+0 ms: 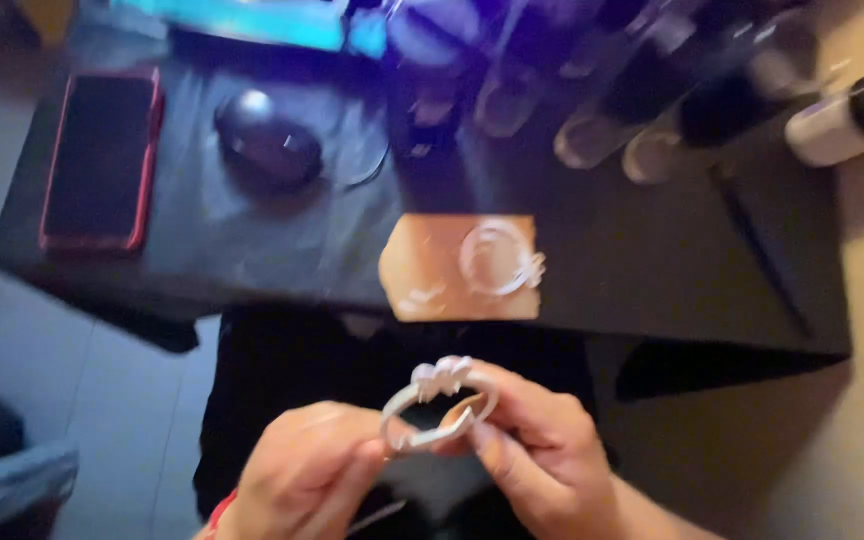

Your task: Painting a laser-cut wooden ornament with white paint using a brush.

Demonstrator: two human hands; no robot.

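Silver bangle [440,410]: left hand [302,475] and right hand [537,460] are both holding it in a pinching grip. Tan tray [422,262] on the dark surface [652,270] is carrying what is probably a second bangle [497,258], blurred.

I see silvery metal ring-shaped bangle [439,408], pale stones on top. Second silvery bangle [497,258] on tan rectangular card [430,262]. Black-clothed worktop [602,260]. Red-cased dark phone [100,158]. Glossy black rounded mouse [267,140]. White bottle, black cap [847,120].
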